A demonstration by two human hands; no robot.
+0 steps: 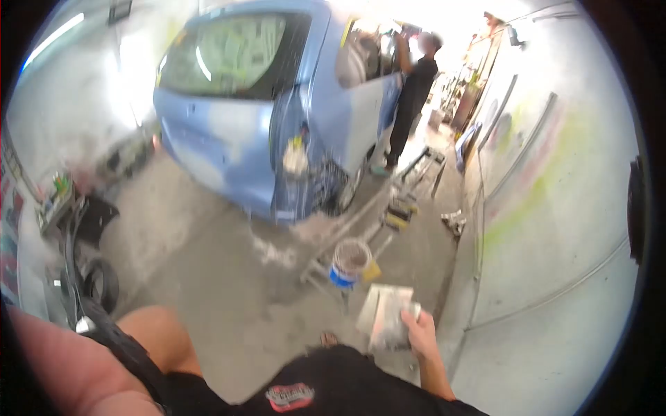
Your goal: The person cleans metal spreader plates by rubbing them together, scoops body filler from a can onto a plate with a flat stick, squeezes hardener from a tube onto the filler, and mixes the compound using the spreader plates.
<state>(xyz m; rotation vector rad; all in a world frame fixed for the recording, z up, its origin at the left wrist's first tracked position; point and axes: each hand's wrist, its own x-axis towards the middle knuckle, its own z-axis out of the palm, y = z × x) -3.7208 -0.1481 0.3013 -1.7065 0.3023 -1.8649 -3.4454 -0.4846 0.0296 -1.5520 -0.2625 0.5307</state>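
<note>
Logged beyond the bucket (343,276): blue car (250,184), patched pale on tailgate and side; judged part-finished, with patches unblended. Pinching, on the wearer's side of the bucket, a thin flat piece (391,320) in right hand (419,334); too blurred to identify. Unable to tell left hand's state: out of frame.

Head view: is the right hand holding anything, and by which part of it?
Yes: the right hand holds a flat, pale greyish piece, by its upper right corner. Blur hides exactly what it is.
</note>
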